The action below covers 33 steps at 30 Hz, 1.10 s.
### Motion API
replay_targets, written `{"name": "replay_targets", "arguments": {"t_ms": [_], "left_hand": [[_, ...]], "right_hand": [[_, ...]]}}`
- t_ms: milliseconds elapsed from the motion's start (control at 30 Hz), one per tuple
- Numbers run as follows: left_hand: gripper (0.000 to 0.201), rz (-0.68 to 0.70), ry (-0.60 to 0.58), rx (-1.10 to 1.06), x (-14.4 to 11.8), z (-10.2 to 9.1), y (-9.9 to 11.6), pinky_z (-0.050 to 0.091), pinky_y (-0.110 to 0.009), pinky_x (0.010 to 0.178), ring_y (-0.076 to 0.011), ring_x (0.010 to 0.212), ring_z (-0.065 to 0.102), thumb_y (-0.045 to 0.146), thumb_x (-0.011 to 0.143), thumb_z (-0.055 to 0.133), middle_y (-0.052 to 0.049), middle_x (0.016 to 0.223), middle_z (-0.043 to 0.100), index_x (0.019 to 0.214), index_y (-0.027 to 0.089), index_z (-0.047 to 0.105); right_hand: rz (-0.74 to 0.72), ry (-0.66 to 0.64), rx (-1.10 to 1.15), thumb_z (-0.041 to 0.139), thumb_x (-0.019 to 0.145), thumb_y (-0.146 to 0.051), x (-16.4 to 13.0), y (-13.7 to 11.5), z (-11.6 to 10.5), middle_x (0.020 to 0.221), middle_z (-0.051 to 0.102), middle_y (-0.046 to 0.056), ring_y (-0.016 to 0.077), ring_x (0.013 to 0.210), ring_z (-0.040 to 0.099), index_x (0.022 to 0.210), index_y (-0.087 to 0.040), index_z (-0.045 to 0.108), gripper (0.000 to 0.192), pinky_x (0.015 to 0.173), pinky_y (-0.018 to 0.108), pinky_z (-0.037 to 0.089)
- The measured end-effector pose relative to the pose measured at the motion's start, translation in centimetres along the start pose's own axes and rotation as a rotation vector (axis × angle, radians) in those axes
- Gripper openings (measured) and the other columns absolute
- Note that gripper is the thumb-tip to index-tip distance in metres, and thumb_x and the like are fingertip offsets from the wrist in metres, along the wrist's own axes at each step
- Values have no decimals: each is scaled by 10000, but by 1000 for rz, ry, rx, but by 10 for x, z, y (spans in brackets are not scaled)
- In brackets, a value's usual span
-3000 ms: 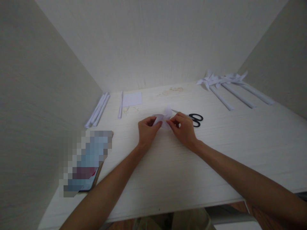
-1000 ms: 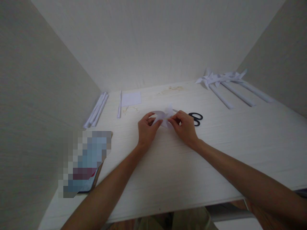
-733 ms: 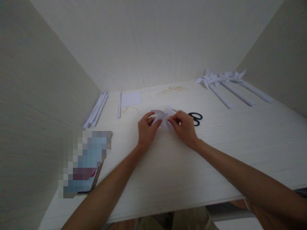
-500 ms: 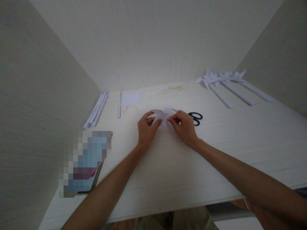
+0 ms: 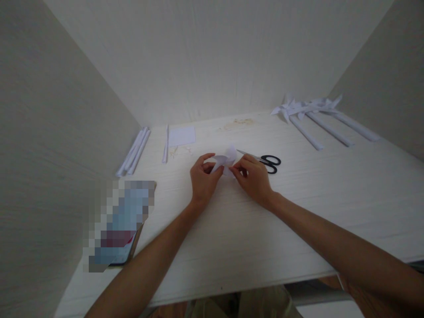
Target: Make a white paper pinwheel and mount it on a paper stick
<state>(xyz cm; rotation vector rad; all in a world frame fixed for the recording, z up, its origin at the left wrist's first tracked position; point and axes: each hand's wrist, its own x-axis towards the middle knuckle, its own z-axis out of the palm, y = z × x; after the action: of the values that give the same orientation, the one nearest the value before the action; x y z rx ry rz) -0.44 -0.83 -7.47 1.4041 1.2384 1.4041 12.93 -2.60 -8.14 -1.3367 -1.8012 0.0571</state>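
A white paper pinwheel [image 5: 221, 160] with curved, folded blades is held just above the table, in the middle of the view. My left hand [image 5: 204, 179] pinches its left side between thumb and fingers. At its lower right, the closed fingertips of my right hand [image 5: 253, 176] press together against the paper near the centre; whether they also hold something small is hidden. Scissors [image 5: 270, 162] with black handles lie right behind my right hand, blades pointing left and partly covered by it.
Rolled paper sticks [image 5: 134, 152] lie at the left wall, with a single stick [image 5: 165, 145] and a square paper sheet [image 5: 182, 136] nearby. Thin string pieces [image 5: 179, 151] lie below the sheet. Finished pinwheels [image 5: 306, 107] on sticks rest back right. A phone [image 5: 124, 221] lies front left.
The pinwheel has turned slightly, so an upper blade shows more. My right fingertips have shifted a little left and down toward its centre. More of the scissors' blades is visible.
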Motion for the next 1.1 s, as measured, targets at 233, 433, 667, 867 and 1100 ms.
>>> {"name": "replay_targets", "arguments": {"t_ms": [233,433,667,867,1100], "left_hand": [[369,0,-16,2,0,0,-2,454,-173,500,-94,528,590,128,577,638,15,607,638,937,128,558],[376,-23,-21,-11,0,1,1,440,-160,492,-85,524,582,112,571,632,21,597,627,938,117,554],[365,-4,-22,19,0,1,0,454,-172,514,-98,554,598,115,576,632,8,619,639,935,121,564],[355,-6,-26,12,-1,1,0,457,-180,514,-102,550,598,129,577,637,10,610,636,924,125,565],[366,-17,-33,16,0,1,0,446,-166,500,-89,535,585,116,579,636,15,606,633,938,117,564]], "right_hand": [[7,13,-5,541,787,-258,0,1,0,580,475,-2,109,544,425,549,-164,516,257,534,241,331],[0,11,17,573,763,-225,-1,2,0,611,486,-4,104,553,431,571,-165,518,208,544,238,343],[22,-9,-20,537,795,-299,0,1,1,568,469,-8,101,526,420,522,-162,498,308,516,240,315],[4,-5,1,582,759,-241,-1,3,0,625,494,-6,94,539,432,574,-162,524,210,535,231,334],[44,-52,-45,488,820,-311,0,2,1,564,475,-2,105,534,429,510,-166,498,343,515,240,308]]}}
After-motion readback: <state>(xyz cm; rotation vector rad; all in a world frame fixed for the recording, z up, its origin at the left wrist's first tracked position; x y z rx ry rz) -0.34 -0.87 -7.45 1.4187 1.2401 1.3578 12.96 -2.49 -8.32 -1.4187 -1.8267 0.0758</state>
